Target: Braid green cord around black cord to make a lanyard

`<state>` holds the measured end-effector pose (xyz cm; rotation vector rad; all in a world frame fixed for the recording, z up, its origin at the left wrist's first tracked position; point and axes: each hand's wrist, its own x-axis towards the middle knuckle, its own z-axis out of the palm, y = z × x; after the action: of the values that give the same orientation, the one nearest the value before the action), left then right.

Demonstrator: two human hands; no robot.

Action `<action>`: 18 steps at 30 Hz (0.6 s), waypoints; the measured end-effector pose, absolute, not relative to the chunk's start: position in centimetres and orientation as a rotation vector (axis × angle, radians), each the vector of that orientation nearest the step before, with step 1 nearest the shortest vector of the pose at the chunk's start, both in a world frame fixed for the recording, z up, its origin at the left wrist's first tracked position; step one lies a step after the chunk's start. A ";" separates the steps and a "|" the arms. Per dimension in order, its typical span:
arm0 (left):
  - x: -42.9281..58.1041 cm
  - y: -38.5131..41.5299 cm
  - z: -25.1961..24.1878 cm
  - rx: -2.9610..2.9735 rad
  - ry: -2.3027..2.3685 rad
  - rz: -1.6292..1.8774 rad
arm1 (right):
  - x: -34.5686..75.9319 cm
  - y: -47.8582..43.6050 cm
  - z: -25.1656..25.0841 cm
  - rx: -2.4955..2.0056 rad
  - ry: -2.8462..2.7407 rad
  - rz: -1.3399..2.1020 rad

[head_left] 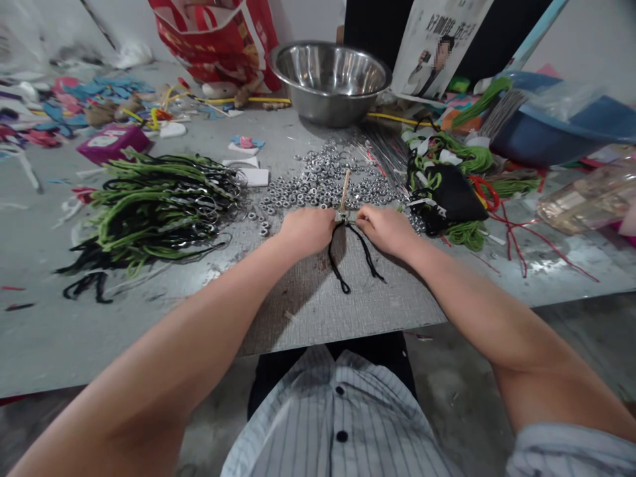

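Black cord (368,254) is trailed toward the near edge of the tabletop (298,311) in two loose lengths, the left one ended in a small loop. Its upper part is set between left hand (309,230) and right hand (387,228), which are held slightly apart. Fingers of both are curled narrow; cord looks pinched at the top, exact contact masked by the hands. Likely to be handled as light, soft, limp, not fragile; best gripped close to the upper join, loose lengths left alone. A thin wooden stick (345,190) is stood about upright just beyond; its base can't be made out. Farther, small metal rings (318,175) are scattered, partly blocked by the hands. Far: steel bowl (338,106), its bottom hidden.
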<state>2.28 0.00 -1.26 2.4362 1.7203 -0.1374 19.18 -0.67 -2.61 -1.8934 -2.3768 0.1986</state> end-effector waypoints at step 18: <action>2.1 0.0 -1.5 2.412 1.739 -0.081 | 18.8 -0.8 -2.6 -1.839 -2.441 0.200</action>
<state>2.06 -0.01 -1.47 2.4121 1.7385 -0.0806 18.80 -0.84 -2.60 -1.8392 -2.4412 0.1998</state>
